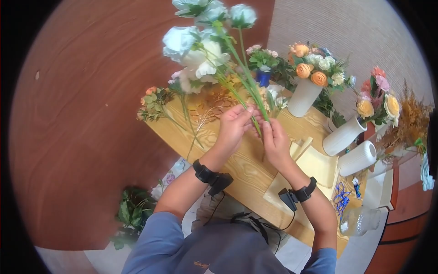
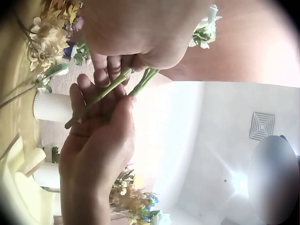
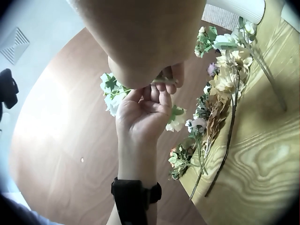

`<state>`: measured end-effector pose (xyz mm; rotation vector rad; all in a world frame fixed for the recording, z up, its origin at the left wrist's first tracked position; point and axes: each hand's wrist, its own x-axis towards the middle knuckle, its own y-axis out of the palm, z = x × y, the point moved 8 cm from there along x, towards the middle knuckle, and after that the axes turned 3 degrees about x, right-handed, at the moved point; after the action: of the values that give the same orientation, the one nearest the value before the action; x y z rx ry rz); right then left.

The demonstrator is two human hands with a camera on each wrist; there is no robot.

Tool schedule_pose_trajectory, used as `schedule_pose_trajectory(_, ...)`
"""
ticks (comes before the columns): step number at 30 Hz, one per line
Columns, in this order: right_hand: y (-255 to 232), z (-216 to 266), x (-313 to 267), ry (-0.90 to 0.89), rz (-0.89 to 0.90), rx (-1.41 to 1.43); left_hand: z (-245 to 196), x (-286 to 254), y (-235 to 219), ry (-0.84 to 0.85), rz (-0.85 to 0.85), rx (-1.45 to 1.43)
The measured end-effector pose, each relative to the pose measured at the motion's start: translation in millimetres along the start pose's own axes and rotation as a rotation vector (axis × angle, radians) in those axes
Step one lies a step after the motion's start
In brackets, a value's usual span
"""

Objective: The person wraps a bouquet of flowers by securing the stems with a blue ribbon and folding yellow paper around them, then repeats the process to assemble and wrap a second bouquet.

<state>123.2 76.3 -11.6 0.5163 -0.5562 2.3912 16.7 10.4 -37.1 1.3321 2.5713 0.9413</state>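
Observation:
Long green stems (image 1: pixel 250 86) of artificial flowers run through both hands over the table. At their upper end are pale blue blooms (image 1: pixel 180 42) and an open white bloom (image 1: pixel 211 59). My left hand (image 1: pixel 235 125) pinches the stems between thumb and fingers. Close beside it, my right hand (image 1: pixel 276 141) grips stems lower down with thumb and fingertips. In the left wrist view, a cut stem end (image 2: pixel 75 119) lies across the right hand's (image 2: pixel 96 145) upturned fingers. The left palm (image 3: pixel 140 117) faces up in the right wrist view, its fingertips partly hidden behind the right hand.
Loose flower sprigs (image 1: pixel 155 102) lie along the wooden table's (image 1: pixel 246 162) left edge. White ribbed vases (image 1: pixel 305 98), two filled and one lying on its side (image 1: pixel 358 159), stand right. Nearby are a cream tray (image 1: pixel 319 166), blue ribbon (image 1: pixel 341 198) and a glass jar (image 1: pixel 360 221).

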Motion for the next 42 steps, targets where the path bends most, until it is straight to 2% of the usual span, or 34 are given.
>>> schedule_pose_trajectory(2, -4, 5, 0, -0.054, -0.020, -0.099, 1, 0, -1, 0.027, -0.033, -0.005)
schedule_pose_trajectory(5, -6, 8, 5, -0.007, -0.031, 0.102, 4, -3, -3, -0.031, -0.059, -0.004)
schedule_pose_trajectory(9, -18, 11, 13, -0.084, -0.034, -0.006, 0, -6, -4, -0.069, -0.075, 0.051)
schedule_pose_trajectory(11, -28, 24, 19, -0.086, -0.079, 0.032, 11, -6, -16, -0.154, -0.095, 0.205)
schedule_pose_trajectory(17, -52, 49, 32, -0.114, -0.107, 0.147, 21, -13, -37, -0.222, -0.121, 0.250)
schedule_pose_trajectory(24, -68, 60, 28, -0.134, -0.149, 0.198, 25, -7, -60, -0.201, -0.128, 0.430)
schedule_pose_trajectory(26, -71, 56, 25, -0.053, -0.130, 0.175, 18, -3, -67, -0.153, -0.138, 0.563)
schedule_pose_trajectory(29, -76, 53, 22, -0.060, -0.141, 0.169, 1, 7, -84, -0.094, -0.121, 0.689)
schedule_pose_trajectory(30, -76, 51, 21, -0.049, -0.121, 0.171, -5, 10, -88, -0.102, -0.111, 0.689)
schedule_pose_trajectory(32, -79, 51, 18, -0.038, -0.134, 0.174, -36, 15, -97, 0.058, -0.153, 0.637)
schedule_pose_trajectory(36, -83, 53, 17, -0.028, -0.144, 0.204, -81, 19, -111, 0.126, -0.226, 0.683)
schedule_pose_trajectory(38, -86, 52, 16, -0.022, -0.164, 0.207, -83, 18, -115, 0.061, -0.263, 0.549)
schedule_pose_trajectory(42, -86, 53, 10, -0.024, -0.164, 0.219, -66, 17, -108, 0.055, -0.213, 0.462)
